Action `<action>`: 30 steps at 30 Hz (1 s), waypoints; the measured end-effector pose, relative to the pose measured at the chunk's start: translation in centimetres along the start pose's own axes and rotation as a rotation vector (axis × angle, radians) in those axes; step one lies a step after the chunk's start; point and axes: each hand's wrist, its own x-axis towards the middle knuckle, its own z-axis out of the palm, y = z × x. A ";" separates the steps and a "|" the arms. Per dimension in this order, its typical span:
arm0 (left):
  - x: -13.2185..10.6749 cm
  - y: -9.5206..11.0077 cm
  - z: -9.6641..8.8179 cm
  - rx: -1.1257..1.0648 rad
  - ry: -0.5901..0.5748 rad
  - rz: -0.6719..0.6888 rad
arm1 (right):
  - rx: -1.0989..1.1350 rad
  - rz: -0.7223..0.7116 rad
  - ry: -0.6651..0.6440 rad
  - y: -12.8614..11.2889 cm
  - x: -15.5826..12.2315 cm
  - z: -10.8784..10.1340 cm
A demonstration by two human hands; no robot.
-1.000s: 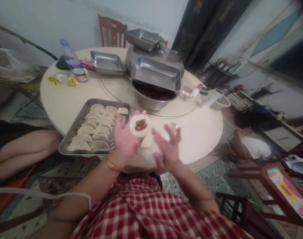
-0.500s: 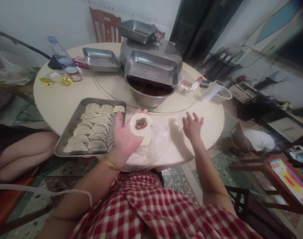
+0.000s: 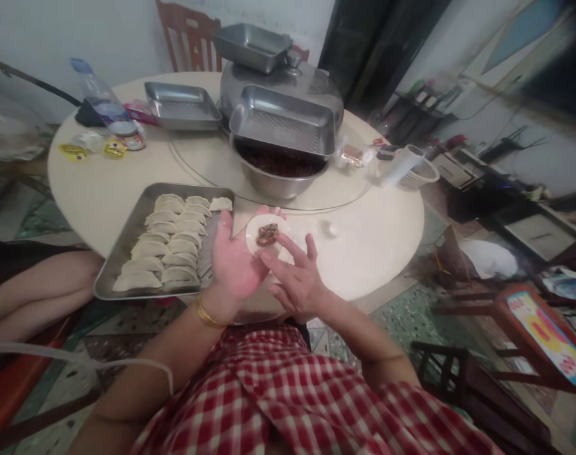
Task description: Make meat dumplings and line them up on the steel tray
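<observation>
White round dough wrapper point(image 3: 252, 236) with brown-green filling point(image 3: 268, 234) rests on the upturned left hand point(image 3: 235, 262), grip flat and wide open beneath it. Right hand point(image 3: 301, 281) at wrapper's 5 o'clock, grip loose, fingers spread; fingertip contact can't tell. Grey metal tray point(image 3: 208, 253) of pale crescent dumplings point(image 3: 181, 245) at 9, silver metal bowl point(image 3: 283, 187) at 12, cream round table point(image 3: 373, 246).

The light's dim and greyish in here. A round cream table point(image 3: 378, 237) stands before the pale wall point(image 3: 103, 31), a reddish wooden chair point(image 3: 196, 31) behind it, tall dark panels point(image 3: 366, 54) to one side. Underfoot, it's green speckled flooring point(image 3: 404, 319), with a dark stool point(image 3: 501, 404) over on the right.
</observation>
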 end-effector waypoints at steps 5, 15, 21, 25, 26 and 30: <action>-0.1 0.2 -0.3 -0.013 -0.004 0.021 | 0.050 -0.006 0.019 0.0 -0.2 -0.3; 0.0 0.0 -0.5 -0.025 0.014 0.072 | 0.089 0.142 0.018 -1.2 -0.1 -1.0; -0.4 -0.2 -0.5 0.003 0.007 0.049 | -0.015 0.053 -0.019 -1.6 0.7 -0.5; -0.3 0.4 -0.9 -0.018 -0.024 0.071 | 0.003 0.101 0.036 -1.5 0.3 -0.7; -0.3 0.6 -1.0 -0.018 -0.032 0.063 | 0.000 0.115 0.036 -1.5 0.1 -0.8; -0.5 1.3 -0.8 -0.008 -0.018 0.050 | 0.053 0.118 0.115 -1.3 -1.0 -0.9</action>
